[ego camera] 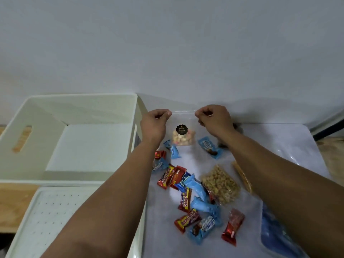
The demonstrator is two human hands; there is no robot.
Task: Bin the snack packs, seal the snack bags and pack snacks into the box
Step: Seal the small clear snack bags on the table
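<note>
The clear plastic zip bag with a round black label and pale biscuits at its bottom is held upright at the far edge of the white-covered table, just right of the open white plastic box. The left hand pinches the bag's top left corner and the right hand pinches its top right corner, fingers curled. Nearer lie red and blue wrapped snack packs and a clear bag of nuts.

Clear zip bag held upright by top corners, small biscuits at bottom, black round label. Red and blue snack packs scattered nearer. White box left, open.
</note>
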